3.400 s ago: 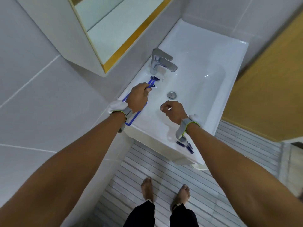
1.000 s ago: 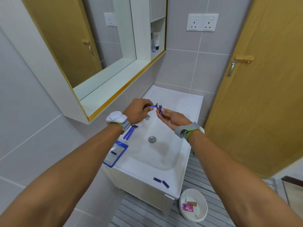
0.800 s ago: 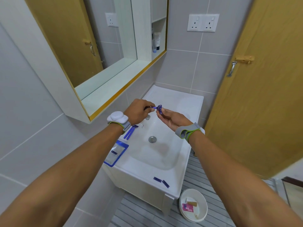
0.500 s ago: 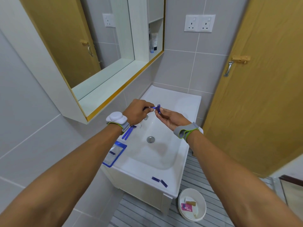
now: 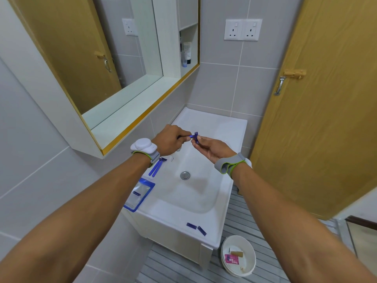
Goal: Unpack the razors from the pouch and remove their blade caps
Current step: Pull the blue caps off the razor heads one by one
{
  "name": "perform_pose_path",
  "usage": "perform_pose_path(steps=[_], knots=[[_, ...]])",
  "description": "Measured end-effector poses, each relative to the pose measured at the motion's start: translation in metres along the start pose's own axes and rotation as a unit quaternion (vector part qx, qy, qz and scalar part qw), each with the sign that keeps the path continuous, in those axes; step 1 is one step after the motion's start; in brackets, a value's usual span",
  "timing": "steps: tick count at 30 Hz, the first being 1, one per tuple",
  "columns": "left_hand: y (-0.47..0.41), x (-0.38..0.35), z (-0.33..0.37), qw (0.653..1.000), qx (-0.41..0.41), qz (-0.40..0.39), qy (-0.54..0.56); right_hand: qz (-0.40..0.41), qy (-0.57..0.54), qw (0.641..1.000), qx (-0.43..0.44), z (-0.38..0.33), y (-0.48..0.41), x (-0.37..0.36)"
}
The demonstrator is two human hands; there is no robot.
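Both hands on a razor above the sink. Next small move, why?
Likely uncap it with a pull of the right hand: it pinches the razor head, the left hand grips the handle, and two loose caps lie on the sink front rim.

The left hand [image 5: 169, 139] and right hand [image 5: 210, 147] were linked by the razor [image 5: 194, 137] pinched between them, which closed the gap there. Beneath both, the basin [image 5: 200, 193] lay open. Just left of the left hand jutted the mirror cabinet [image 5: 122, 119]. Below its wrist, two razors [image 5: 156, 167] and the pouch [image 5: 139, 193] occupied the rim. Right of the right hand, free air ran to the door [image 5: 316, 119].
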State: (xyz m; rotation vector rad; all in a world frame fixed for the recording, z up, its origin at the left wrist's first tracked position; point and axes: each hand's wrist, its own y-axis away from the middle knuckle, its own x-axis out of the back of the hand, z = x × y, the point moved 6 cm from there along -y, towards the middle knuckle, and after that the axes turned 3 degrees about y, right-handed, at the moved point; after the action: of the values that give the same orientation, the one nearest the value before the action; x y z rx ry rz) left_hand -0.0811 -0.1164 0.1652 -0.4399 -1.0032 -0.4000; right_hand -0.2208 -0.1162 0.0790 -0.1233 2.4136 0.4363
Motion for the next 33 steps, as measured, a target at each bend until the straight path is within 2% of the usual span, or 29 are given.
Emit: perform_pose_path(steps=[17,23,33], knots=[[-0.008,-0.015,-0.017,0.999,0.020,-0.026,-0.018,0.040,0.014,0.999,-0.035,0.012,-0.012,0.006],[-0.008,-0.022,-0.020,0.994,0.019,0.005,-0.106,0.063,-0.014,0.997,-0.046,0.021,-0.019,0.010],[-0.011,-0.026,-0.028,0.997,0.019,0.008,-0.075,0.040,0.025,0.998,-0.041,0.018,-0.027,0.011]])
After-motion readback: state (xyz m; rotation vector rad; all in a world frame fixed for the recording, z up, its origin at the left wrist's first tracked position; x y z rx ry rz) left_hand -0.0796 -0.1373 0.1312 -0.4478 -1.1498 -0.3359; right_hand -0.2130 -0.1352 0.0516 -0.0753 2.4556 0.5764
